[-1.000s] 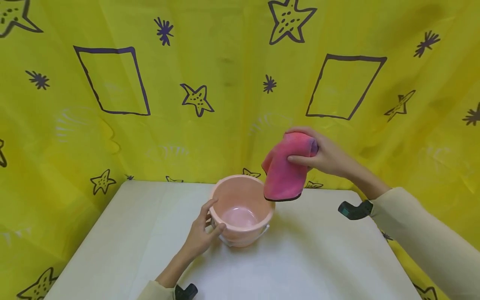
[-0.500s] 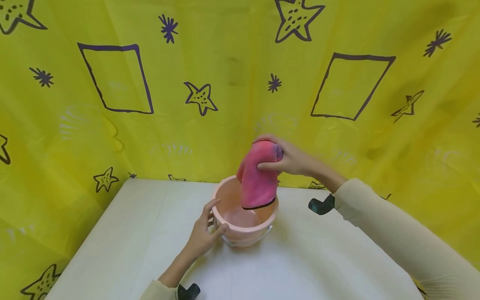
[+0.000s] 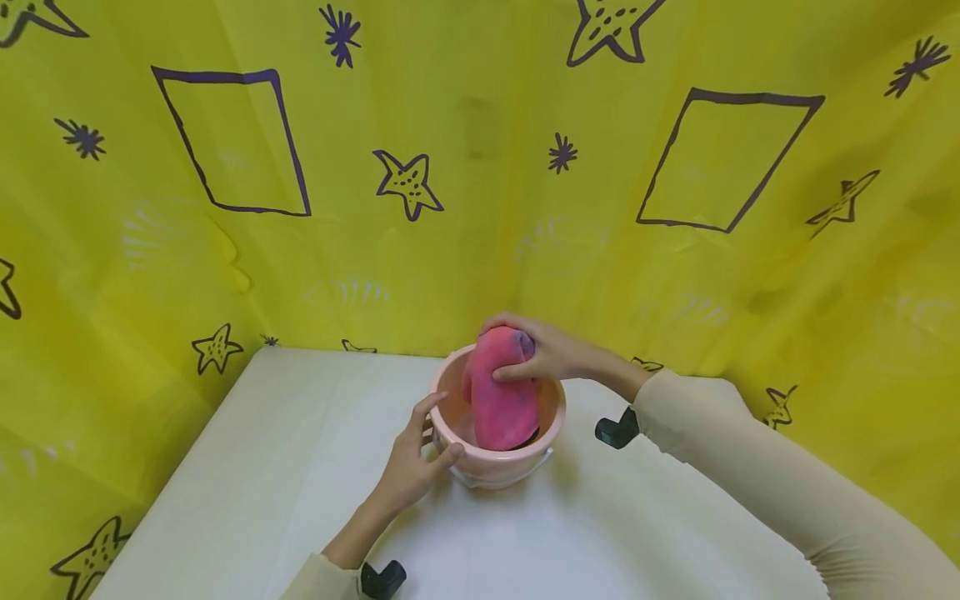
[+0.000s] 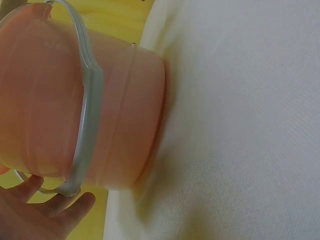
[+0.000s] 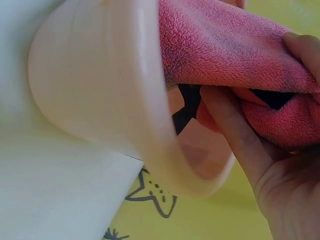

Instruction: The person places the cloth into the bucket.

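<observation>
A pale pink bucket stands upright on the white table, its grey-white handle hanging down the outside. My left hand grips it at the left, with thumb and index finger at the rim and other fingers by the handle. From above, my right hand holds a bunched pink towel with a dark edging. The towel's lower part hangs inside the bucket, and its dark edge shows near the front inner wall. In the right wrist view, thumb and fingers pinch the fuzzy towel just outside the bucket's mouth.
A white table lies under the bucket. Yellow sheeting printed with stars and frames rises behind and at both sides. Dark wrist devices sit at both cuffs.
My right hand has brought the towel left from beside the bucket, then down into it. My left hand has kept its hold on the bucket. The head view has shifted slightly.
</observation>
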Available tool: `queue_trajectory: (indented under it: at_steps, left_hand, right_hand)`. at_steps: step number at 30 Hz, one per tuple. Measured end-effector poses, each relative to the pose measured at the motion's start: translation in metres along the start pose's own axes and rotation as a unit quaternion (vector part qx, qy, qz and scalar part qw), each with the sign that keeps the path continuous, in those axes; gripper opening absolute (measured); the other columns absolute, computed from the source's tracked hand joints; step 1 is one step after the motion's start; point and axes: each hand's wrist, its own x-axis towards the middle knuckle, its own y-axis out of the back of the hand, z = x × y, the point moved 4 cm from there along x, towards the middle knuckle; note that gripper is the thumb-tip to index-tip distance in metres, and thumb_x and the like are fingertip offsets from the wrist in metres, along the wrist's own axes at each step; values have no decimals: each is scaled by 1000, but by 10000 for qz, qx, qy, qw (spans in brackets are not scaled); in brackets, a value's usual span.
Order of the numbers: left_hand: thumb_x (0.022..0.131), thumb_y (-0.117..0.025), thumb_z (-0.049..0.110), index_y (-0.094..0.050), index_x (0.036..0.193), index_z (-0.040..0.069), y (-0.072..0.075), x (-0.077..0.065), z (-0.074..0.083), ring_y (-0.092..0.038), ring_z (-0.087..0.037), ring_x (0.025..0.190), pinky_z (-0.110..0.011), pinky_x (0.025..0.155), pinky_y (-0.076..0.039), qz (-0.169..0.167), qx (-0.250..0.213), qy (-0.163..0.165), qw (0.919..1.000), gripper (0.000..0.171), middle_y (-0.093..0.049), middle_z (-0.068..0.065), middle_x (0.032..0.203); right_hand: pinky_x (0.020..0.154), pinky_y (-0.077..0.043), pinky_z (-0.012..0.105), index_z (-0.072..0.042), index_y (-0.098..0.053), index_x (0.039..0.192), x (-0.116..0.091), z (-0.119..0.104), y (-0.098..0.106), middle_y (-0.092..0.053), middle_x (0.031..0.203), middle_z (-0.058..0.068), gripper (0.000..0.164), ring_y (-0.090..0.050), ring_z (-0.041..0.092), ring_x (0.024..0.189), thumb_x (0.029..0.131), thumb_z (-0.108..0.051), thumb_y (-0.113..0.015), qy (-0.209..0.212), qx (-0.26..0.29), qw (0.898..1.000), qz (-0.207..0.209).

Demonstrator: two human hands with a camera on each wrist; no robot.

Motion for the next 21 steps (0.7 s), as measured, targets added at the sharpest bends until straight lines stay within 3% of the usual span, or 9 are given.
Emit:
queue_trajectory:
  at_steps: [13,21]
  left_hand:
    - [93,-68,56,-33,156,31,1,2,3,-56,-48,128,-58,98,-53,-8,-44,-20,10000,76,-40,-13,161]
    - [93,-67,60,-34,155,28,1,1,2,-57,-44,127,-57,97,-54,12,-25,-101,9999,78,-42,-14,159]
  right_hand:
    - [96,-56,43,-25,-53,136,4,7,-7,-60,129,2,59,-59,25,119,87,-22,-85,-118,104,9998,-77]
    - [99,-54,52,-29,-37,149,-1,8,-9,-56,142,13,80,-55,35,133,86,-25,-86,-365,261,9985,-318]
